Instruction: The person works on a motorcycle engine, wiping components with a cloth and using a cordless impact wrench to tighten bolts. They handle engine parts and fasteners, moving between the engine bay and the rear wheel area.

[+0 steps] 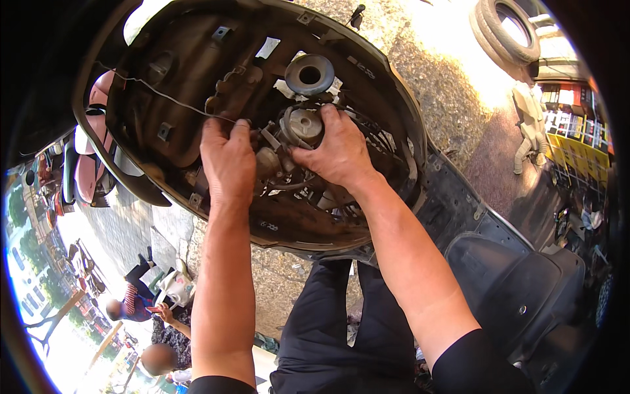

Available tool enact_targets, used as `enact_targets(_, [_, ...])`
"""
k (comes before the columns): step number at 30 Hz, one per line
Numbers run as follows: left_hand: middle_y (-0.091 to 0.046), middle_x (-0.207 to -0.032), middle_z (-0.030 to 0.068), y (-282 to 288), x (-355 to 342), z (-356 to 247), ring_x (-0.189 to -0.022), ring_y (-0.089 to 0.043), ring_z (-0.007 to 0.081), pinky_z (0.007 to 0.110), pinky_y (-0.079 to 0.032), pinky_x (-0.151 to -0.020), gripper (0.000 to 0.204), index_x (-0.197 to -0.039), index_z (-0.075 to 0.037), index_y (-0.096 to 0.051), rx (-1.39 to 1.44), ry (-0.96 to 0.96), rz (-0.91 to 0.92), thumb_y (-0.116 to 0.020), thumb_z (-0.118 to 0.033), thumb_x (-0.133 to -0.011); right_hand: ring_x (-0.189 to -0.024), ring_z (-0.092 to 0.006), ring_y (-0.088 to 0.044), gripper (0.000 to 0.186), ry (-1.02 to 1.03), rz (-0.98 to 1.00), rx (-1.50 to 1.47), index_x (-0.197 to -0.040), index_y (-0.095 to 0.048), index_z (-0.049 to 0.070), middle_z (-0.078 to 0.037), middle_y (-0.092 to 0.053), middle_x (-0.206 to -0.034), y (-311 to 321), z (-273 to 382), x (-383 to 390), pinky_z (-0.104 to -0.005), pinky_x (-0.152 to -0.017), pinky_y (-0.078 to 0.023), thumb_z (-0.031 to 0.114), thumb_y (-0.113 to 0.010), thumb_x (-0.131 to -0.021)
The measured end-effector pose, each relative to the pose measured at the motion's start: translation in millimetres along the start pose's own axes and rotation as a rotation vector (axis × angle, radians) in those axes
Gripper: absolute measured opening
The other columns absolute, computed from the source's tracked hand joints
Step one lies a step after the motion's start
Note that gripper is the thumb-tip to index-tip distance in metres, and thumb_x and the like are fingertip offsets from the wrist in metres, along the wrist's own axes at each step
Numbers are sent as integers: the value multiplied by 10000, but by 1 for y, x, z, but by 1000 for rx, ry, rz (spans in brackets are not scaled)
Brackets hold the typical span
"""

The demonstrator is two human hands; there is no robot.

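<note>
**Desk:** Carburetor [298,128] — where does it sit?

**Photographer:** Dead centre of the opened scooter body [197,79], bodywork off, engine bay exposed. A round rubber intake boot [310,73] stands just beyond it at twelve o'clock.

**Desk:** And the hands?

**Photographer:** The right hand [338,148] comes in from five o'clock, fingers curled over the carburetor's round metal cap, gripping it. The left hand [228,157] rests at nine o'clock from it, fingers bent into the linkage beside it; whether it pinches anything, I cannot tell. A thin wire [164,95] trails off toward ten o'clock.

**Desk:** How far along?

**Photographer:** By my reading, midway: covers are removed, but the carburetor looks seated among its hoses. Stacked tyres [508,29] lie on the pavement at one o'clock; the scooter seat [518,289] hangs at four.
</note>
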State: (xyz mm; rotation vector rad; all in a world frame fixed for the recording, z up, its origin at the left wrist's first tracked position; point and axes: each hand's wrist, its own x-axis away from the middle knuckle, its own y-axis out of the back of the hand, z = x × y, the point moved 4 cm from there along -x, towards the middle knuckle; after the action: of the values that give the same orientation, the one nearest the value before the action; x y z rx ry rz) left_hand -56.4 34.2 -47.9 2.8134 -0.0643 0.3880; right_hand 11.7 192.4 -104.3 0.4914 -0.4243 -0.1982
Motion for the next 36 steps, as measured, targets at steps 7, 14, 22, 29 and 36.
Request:
enact_targets(7, [-660, -933, 152, 5, 0, 13, -832, -603, 232, 338, -476, -796, 168, -1025, 26, -571, -321, -129, -95, -576, -52, -876, -996, -378, -625, 679, 195, 43, 218, -1336, -494, 150, -206, -598, -1067, -3, 17, 10, -453, -866, -512, 321, -762, -735])
enact_targets(14, [-652, -905, 158, 8, 4, 18, -821, -607, 250, 349, -476, -788, 162, -1005, 22, -560, -318, -121, -72, -564, -38, -854, -1041, -421, -606, 607, 142, 78, 214, -1351, -507, 181, -228, -599, -1108, 0, 28, 3, -468, -903, -498, 456, -671, -836])
enact_targets(22, [-657, -913, 161, 8, 9, 21, -835, -617, 260, 350, -477, -804, 181, -1029, 24, -564, -220, -134, -139, -554, -36, -859, -1078, -433, -592, 641, -19, 51, 228, -1336, -496, 108, -254, -605, -1131, -6, 39, -4, -487, -937, -479, 519, -624, -860])
enact_targets(29, [-659, -1000, 258, 1, 14, 14, -957, -631, 417, 425, -480, -858, 261, -1084, 44, -565, -468, -325, -193, -566, -63, -846, -1063, -423, -600, 687, 96, 22, 211, -1331, -477, 88, -262, -614, -1096, -9, 23, -1, -467, -932, -481, 452, -711, -798])
enact_targets(36, [-654, -1049, 269, -1, 7, 16, -954, -642, 393, 423, -486, -856, 312, -1122, 91, -550, -458, -245, -134, -574, -73, -858, -1073, -416, -588, 749, 71, 67, 204, -1358, -456, 97, -252, -591, -1136, -9, 16, 4, -443, -969, -469, 381, -762, -737])
